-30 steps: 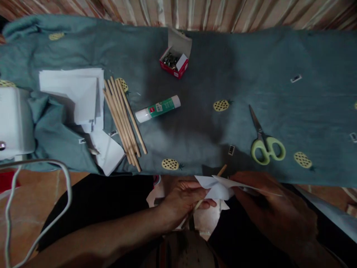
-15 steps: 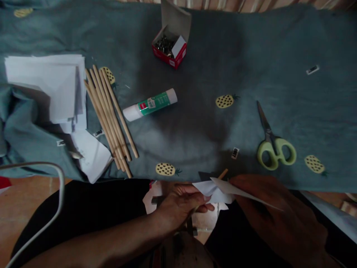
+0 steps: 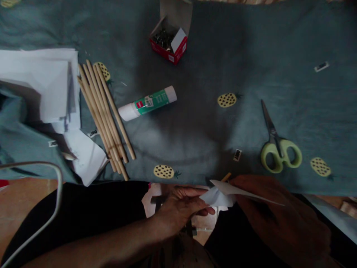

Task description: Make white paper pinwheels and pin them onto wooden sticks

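Note:
A folded white paper piece (image 3: 216,196) with pointed flaps is between my hands, just past the near edge of the cloth. My left hand (image 3: 181,206) pinches its left side between thumb and fingers. On the other side, my right hand (image 3: 281,212) is closed around the paper's right part, its fingertips mostly hidden behind a long flap. The tip of a wooden stick (image 3: 226,177) pokes out above the paper; the rest of it is covered. Nearest to my right hand on the cloth are scissors (image 3: 279,147) with light green handles, blades pointing away.
On the green cloth (image 3: 195,141) lie a glue stick (image 3: 149,103), several wooden sticks (image 3: 104,117) and white paper sheets (image 3: 55,89). An open red box (image 3: 169,46) of small metal pieces stands at the back. A white cable (image 3: 60,193) curves at lower left.
The paper's left flap has shifted rightward, and less of it shows over my left fingers. My right hand has barely moved. The whole view has shifted slightly.

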Demonstrator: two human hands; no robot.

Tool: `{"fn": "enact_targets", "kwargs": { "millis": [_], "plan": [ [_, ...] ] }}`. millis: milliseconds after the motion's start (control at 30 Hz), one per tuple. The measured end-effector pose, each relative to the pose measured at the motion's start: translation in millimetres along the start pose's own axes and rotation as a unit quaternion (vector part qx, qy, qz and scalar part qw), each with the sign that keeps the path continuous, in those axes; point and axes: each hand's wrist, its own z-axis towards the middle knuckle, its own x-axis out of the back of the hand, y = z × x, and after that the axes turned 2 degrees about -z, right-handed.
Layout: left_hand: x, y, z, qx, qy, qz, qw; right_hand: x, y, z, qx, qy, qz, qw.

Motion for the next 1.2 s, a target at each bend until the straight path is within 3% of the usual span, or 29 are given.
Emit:
{"fn": "enact_targets", "kwargs": {
  "millis": [1200],
  "plan": [
    [-2.9,4.6,-1.9,0.023,-0.016,0.017,0.999,2.7,-4.8,-3.5,-0.001,-0.011,0.027,1.0]
  ]
}}
